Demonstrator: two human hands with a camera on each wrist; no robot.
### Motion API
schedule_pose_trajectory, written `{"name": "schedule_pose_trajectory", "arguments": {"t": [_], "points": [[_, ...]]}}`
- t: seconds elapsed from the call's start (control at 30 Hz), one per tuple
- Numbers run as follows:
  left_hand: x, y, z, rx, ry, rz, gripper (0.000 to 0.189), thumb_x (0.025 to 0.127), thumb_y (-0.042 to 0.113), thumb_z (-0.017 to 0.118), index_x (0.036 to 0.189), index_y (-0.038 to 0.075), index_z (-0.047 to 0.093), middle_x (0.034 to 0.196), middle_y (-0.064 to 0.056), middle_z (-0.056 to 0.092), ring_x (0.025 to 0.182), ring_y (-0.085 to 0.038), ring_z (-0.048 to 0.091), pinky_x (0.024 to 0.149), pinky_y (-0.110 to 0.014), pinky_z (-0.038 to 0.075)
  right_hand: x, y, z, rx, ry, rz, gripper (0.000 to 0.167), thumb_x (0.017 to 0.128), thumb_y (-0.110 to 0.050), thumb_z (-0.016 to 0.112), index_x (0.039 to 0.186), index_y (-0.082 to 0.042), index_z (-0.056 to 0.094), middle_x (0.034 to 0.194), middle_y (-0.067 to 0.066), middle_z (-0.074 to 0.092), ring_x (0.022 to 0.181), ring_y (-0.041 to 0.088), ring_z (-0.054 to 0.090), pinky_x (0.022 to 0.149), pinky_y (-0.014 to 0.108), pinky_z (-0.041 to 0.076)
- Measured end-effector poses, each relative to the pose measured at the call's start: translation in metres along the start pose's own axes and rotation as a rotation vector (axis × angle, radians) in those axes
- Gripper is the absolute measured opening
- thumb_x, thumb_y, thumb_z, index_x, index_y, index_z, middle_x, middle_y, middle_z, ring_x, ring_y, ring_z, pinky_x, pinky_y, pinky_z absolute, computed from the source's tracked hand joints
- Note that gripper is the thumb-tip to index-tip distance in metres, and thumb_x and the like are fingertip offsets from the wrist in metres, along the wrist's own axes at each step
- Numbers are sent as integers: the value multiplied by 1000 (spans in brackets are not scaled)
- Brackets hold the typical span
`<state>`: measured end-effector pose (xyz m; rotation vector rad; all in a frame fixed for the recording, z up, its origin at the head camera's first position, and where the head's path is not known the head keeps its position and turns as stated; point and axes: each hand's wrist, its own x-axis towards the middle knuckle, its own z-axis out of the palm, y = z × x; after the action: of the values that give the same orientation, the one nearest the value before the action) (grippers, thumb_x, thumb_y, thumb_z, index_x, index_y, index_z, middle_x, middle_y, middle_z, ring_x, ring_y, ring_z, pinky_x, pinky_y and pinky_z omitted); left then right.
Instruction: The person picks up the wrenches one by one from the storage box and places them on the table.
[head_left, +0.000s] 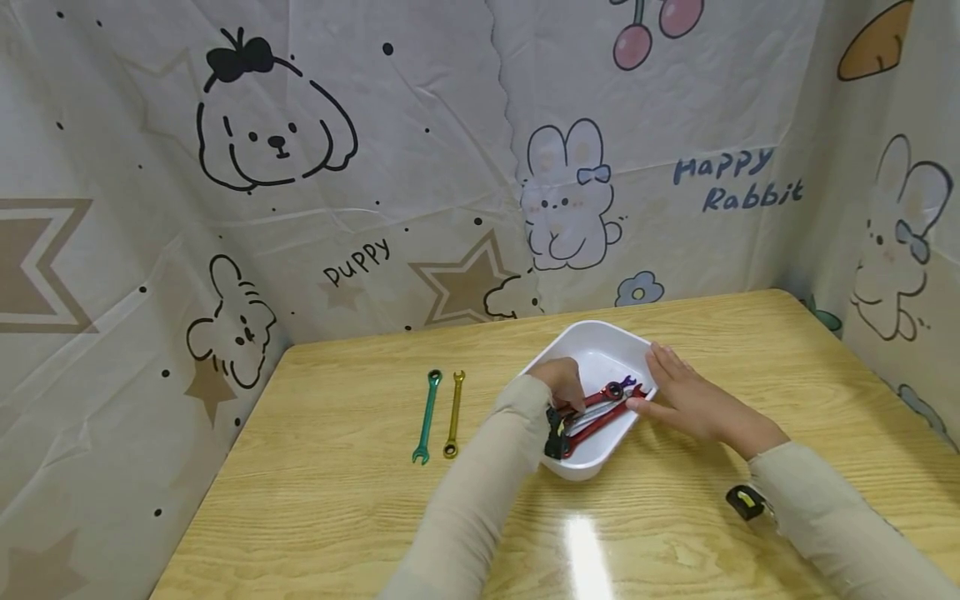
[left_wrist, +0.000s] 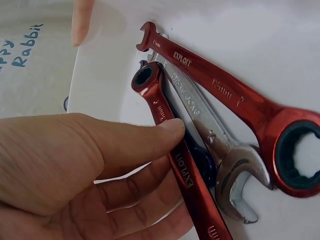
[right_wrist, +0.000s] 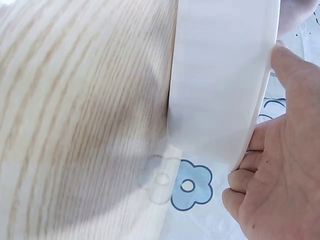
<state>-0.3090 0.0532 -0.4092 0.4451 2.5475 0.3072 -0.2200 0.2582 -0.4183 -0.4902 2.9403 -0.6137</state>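
Observation:
My left hand (head_left: 564, 383) reaches into a white plastic tray (head_left: 581, 472) and pinches a red ratchet wrench (left_wrist: 186, 172) between thumb and fingers. Beside it lie a silver wrench (left_wrist: 192, 102) and another red wrench (left_wrist: 225, 92), this one with its ring end toward the camera. A dark blue wrench (left_wrist: 202, 162) shows partly beneath the held one. On the tray's right side, my right hand (head_left: 693, 402) touches the rim with thumb and fingertips, its fingers mostly extended.
Left of the tray, a green wrench (head_left: 428, 417) and a yellow wrench (head_left: 454, 415) lie side by side on the wooden table (head_left: 315, 475). A printed cloth (head_left: 450, 125) hangs behind the table and along its sides.

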Motion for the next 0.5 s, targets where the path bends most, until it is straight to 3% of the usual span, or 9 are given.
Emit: {"name": "schedule_pose_trajectory", "arguments": {"t": [0.23, 0.5], "points": [[-2, 2, 1, 25, 47, 14, 20, 80, 21, 78, 74, 10, 63, 59, 4, 49, 56, -11, 46, 49, -19, 38, 0, 0, 0, 7, 2, -10, 96, 93, -58, 49, 147, 11, 11, 155, 30, 1, 142, 48, 3, 112, 62, 11], [-1, 3, 1, 87, 41, 13, 31, 80, 25, 77, 63, 13, 54, 57, 4, 46, 56, -12, 44, 48, -21, 36, 0, 2, 0, 9, 3, -11, 96, 93, -58, 49, 147, 11, 11, 155, 30, 1, 142, 47, 3, 112, 62, 10]]}}
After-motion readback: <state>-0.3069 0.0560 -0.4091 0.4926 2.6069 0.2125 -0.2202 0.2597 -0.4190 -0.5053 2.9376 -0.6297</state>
